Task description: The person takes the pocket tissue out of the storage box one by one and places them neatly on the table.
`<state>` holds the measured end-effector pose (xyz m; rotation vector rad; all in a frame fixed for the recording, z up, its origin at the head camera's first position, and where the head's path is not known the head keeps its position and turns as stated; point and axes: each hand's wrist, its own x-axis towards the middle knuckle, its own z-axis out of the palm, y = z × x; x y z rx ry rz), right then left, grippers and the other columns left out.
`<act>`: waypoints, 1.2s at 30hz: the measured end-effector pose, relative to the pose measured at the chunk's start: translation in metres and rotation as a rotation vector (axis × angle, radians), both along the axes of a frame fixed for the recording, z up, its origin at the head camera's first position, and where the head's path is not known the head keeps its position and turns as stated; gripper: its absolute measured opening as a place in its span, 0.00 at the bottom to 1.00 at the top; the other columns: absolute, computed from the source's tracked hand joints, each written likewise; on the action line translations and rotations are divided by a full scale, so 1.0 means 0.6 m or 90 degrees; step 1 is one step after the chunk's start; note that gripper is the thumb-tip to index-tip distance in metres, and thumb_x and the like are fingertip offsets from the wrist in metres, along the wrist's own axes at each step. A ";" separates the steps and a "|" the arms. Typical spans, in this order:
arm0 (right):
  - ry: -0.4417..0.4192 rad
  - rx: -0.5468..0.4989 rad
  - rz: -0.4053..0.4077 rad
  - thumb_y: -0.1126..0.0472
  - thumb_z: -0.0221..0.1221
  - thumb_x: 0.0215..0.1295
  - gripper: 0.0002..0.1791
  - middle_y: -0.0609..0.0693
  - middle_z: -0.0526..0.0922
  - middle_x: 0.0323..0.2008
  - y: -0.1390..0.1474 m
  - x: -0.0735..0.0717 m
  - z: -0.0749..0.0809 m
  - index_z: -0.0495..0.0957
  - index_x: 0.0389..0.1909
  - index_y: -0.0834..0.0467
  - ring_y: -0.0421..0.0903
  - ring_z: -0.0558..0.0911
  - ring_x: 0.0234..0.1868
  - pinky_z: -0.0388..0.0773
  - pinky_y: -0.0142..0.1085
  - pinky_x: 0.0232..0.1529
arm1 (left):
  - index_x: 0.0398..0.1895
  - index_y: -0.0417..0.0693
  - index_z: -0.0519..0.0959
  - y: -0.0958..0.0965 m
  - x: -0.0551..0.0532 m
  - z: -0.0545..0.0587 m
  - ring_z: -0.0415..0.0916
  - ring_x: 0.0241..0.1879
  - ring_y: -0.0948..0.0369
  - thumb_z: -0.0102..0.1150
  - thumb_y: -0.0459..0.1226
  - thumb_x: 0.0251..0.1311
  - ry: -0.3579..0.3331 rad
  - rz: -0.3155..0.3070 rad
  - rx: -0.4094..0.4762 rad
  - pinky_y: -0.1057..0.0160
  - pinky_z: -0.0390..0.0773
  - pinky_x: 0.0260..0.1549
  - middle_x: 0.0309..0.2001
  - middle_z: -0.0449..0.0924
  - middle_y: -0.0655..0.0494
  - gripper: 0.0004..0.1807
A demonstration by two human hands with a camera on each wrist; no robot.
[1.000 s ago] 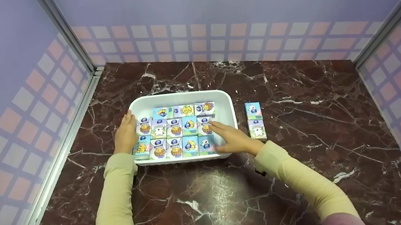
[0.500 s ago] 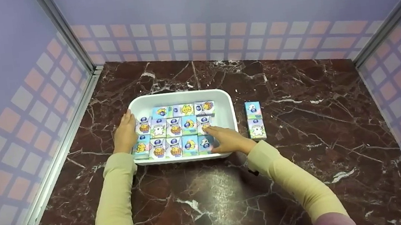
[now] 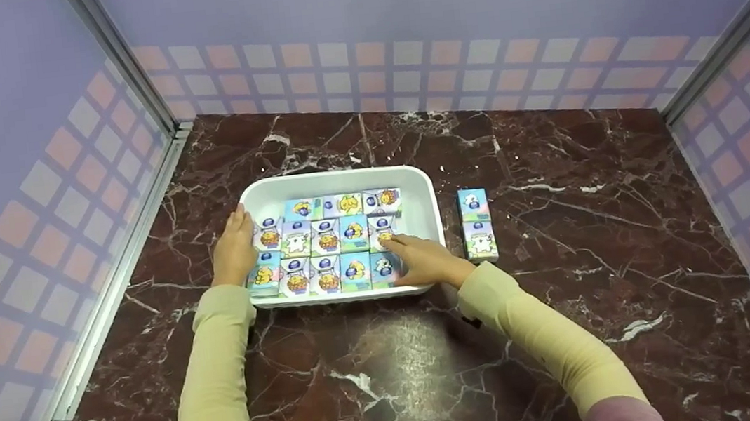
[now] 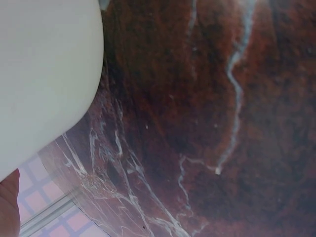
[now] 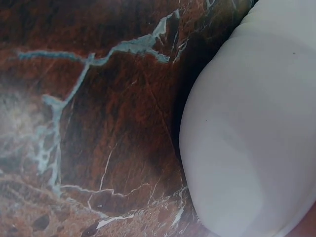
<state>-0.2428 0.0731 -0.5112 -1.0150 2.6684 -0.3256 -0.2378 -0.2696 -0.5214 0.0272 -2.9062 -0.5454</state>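
Observation:
A white tray [image 3: 336, 181] holds several small cartoon-printed packs, like pocket tissues, in rows. My left hand [image 3: 234, 249] rests along the tray's left rim, fingers pointing away from me. In the left wrist view a bit of that hand [image 4: 7, 207] shows beside the tray's outer wall [image 4: 44, 74]. Reaching over the front right of the tray, my right hand [image 3: 427, 261] has its fingers stretched over the right-hand packs. Its fingertips touch the purple-and-white pack [image 3: 382, 227], with the thumb at the blue pack [image 3: 384, 269]. The right wrist view shows only the tray's outer wall [image 5: 242, 128] and tabletop.
Two more packs, a blue one [image 3: 473, 205] and a purple one [image 3: 480, 240], lie end to end right of the tray. The dark red marble-patterned table [image 3: 594, 214] is enclosed by printed panels [image 3: 394, 10] at the back and both sides.
My right hand has shifted a little left and forward onto the right-hand packs, then nearly stopped. My left hand has stayed on the tray's left rim.

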 end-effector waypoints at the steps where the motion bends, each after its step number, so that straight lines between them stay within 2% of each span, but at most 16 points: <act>1: 0.001 -0.002 0.000 0.44 0.62 0.46 0.45 0.56 0.62 0.63 0.000 0.000 0.000 0.55 0.66 0.51 0.53 0.65 0.61 0.66 0.47 0.57 | 0.58 0.27 0.62 0.000 0.000 0.000 0.53 0.64 0.43 0.49 0.19 0.40 0.001 0.001 0.001 0.47 0.58 0.60 0.66 0.53 0.40 0.33; 7: 0.009 -0.001 0.010 0.43 0.62 0.45 0.45 0.55 0.67 0.57 -0.002 -0.002 -0.002 0.58 0.64 0.54 0.52 0.71 0.54 0.72 0.45 0.50 | 0.58 0.28 0.62 0.001 0.000 0.002 0.53 0.64 0.44 0.50 0.19 0.41 -0.002 0.006 0.001 0.47 0.58 0.60 0.66 0.53 0.40 0.33; 15: -0.016 0.029 0.005 0.45 0.62 0.45 0.43 0.55 0.66 0.52 -0.010 -0.006 -0.002 0.60 0.62 0.56 0.48 0.73 0.42 0.75 0.41 0.41 | 0.58 0.28 0.62 0.003 -0.001 0.003 0.54 0.63 0.44 0.50 0.20 0.41 0.003 0.003 -0.014 0.47 0.60 0.59 0.65 0.54 0.41 0.32; 24: -0.014 0.051 -0.011 0.50 0.62 0.45 0.37 0.57 0.66 0.50 -0.020 -0.006 0.000 0.63 0.57 0.61 0.50 0.75 0.40 0.76 0.44 0.34 | 0.59 0.29 0.61 0.000 0.001 0.004 0.53 0.64 0.44 0.51 0.20 0.42 -0.008 0.005 -0.012 0.46 0.60 0.59 0.66 0.53 0.42 0.33; 30: 0.007 0.096 -0.001 0.49 0.62 0.45 0.32 0.56 0.68 0.46 -0.024 -0.005 0.003 0.67 0.51 0.61 0.50 0.76 0.35 0.76 0.44 0.34 | 0.58 0.28 0.62 0.001 0.000 0.001 0.54 0.63 0.43 0.51 0.20 0.41 0.004 0.004 -0.012 0.46 0.60 0.59 0.66 0.54 0.41 0.33; 32: 0.012 0.126 0.011 0.49 0.61 0.47 0.33 0.57 0.67 0.47 -0.028 -0.005 0.007 0.67 0.52 0.61 0.52 0.77 0.35 0.76 0.45 0.36 | 0.58 0.28 0.62 0.001 0.000 0.000 0.54 0.63 0.43 0.51 0.20 0.41 0.003 0.005 -0.011 0.46 0.60 0.59 0.66 0.53 0.41 0.33; 36: 0.020 0.190 0.024 0.49 0.59 0.49 0.38 0.59 0.62 0.57 -0.035 -0.003 0.016 0.62 0.59 0.64 0.55 0.75 0.48 0.74 0.48 0.44 | 0.59 0.28 0.62 0.001 -0.001 0.000 0.53 0.63 0.43 0.50 0.20 0.42 -0.001 0.005 -0.011 0.46 0.59 0.59 0.66 0.53 0.41 0.33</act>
